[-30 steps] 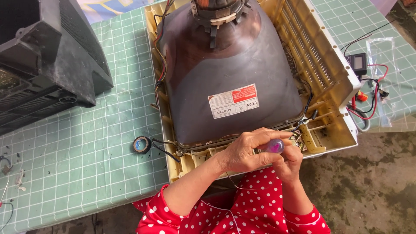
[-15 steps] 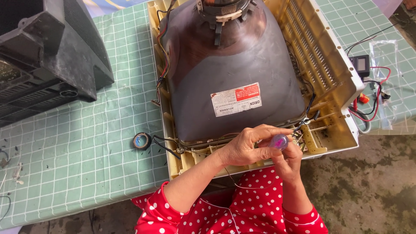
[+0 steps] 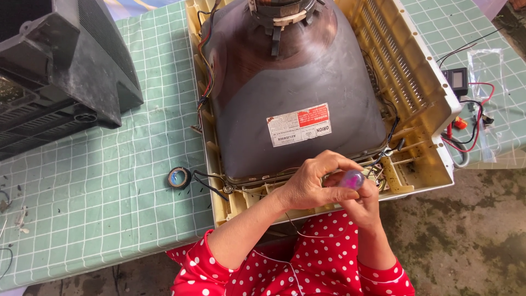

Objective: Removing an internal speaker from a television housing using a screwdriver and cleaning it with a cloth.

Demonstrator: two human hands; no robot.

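Barely shifted since before: my left hand (image 3: 312,186) and right hand (image 3: 364,200) both pinch a purple-capped tool (image 3: 352,178) at the picture tube's (image 3: 296,93) front edge. Tape roll (image 3: 179,177) lies left, multimeter (image 3: 458,80) right.

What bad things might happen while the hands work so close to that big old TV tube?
Both hands, left hand and right hand, pinch a small purple-ended tool right at the edge of the picture tube. A slip might knock the glass or snag the thin wires beside it. The tape roll lies near the table edge and might get nudged off.
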